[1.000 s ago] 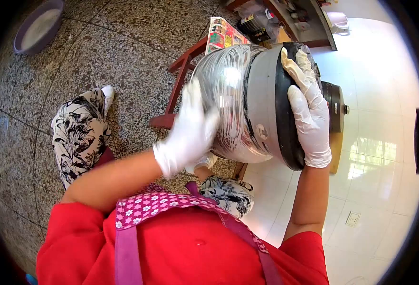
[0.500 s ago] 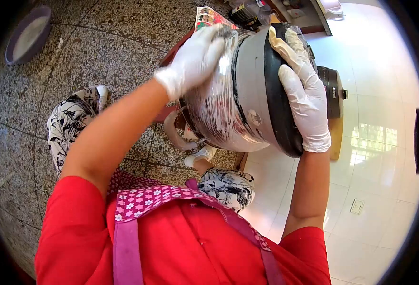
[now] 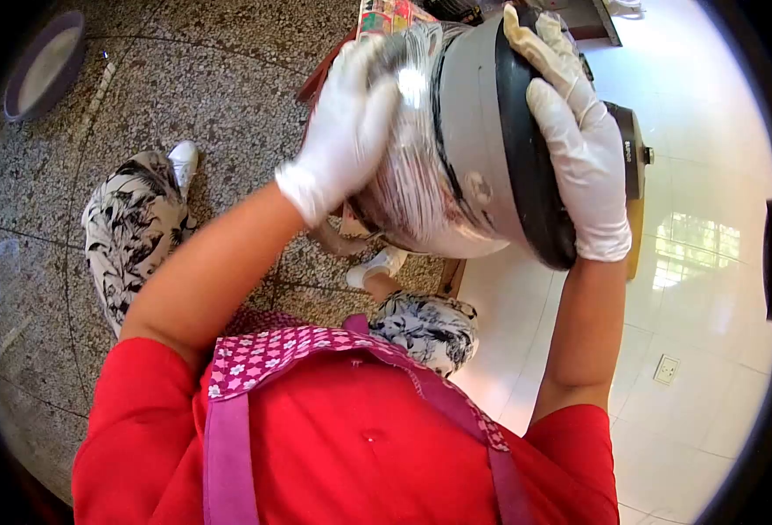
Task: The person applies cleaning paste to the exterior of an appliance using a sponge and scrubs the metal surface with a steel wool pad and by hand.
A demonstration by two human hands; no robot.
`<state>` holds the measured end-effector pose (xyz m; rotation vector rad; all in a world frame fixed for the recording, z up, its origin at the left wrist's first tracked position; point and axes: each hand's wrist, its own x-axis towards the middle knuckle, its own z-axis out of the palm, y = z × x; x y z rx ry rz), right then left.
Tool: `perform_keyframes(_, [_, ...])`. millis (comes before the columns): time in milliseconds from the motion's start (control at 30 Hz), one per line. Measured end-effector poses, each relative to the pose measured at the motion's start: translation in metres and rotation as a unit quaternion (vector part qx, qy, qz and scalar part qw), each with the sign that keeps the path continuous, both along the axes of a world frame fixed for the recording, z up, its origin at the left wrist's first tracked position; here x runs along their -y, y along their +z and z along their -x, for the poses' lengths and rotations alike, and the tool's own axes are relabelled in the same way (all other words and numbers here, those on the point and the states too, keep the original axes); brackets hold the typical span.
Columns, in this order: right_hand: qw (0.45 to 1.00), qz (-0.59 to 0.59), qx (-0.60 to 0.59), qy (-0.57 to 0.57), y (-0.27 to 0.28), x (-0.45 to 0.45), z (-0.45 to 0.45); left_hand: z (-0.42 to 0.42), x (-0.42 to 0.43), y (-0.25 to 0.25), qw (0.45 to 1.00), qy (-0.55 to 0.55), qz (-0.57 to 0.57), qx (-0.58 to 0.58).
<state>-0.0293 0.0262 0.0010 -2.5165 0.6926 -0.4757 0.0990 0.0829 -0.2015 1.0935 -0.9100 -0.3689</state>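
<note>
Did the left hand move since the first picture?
Yes. The left hand went up, toward the colourful paper at the top; it is nearer that paper now.

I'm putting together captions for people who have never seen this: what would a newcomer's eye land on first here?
Probably the big round pot at upper centre, its shiny side streaked and its dark end facing right, with the white-gloved left hand on that side and the gloved right hand on the dark end. Next, the bright red shirt filling the bottom, and a purple basin on the floor at top left.
</note>
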Motion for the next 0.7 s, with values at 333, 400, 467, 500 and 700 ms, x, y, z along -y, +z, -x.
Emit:
perform_keyframes(333, [1.0, 0.015, -0.002, 0.017, -0.001, 0.01, 0.003, 0.066, -0.068, 0.022, 0.987, 0.018, -0.162, -0.009])
perform_keyframes(400, [0.997, 0.079, -0.014, 0.022, -0.001, 0.011, 0.001, 0.1, -0.1, 0.016, 0.98, -0.049, -0.187, 0.051])
perform_keyframes(467, [0.998, 0.05, -0.005, 0.027, 0.0, 0.007, 0.002, 0.121, -0.112, 0.005, 0.98, -0.077, -0.167, 0.078])
perform_keyframes(500, [0.999, 0.02, 0.006, 0.028, 0.0, 0.005, 0.002, 0.123, -0.113, -0.001, 0.978, -0.083, -0.159, 0.106])
perform_keyframes(700, [0.999, 0.026, 0.011, 0.024, -0.001, 0.004, -0.001, 0.082, -0.102, 0.005, 0.976, -0.016, -0.167, 0.139])
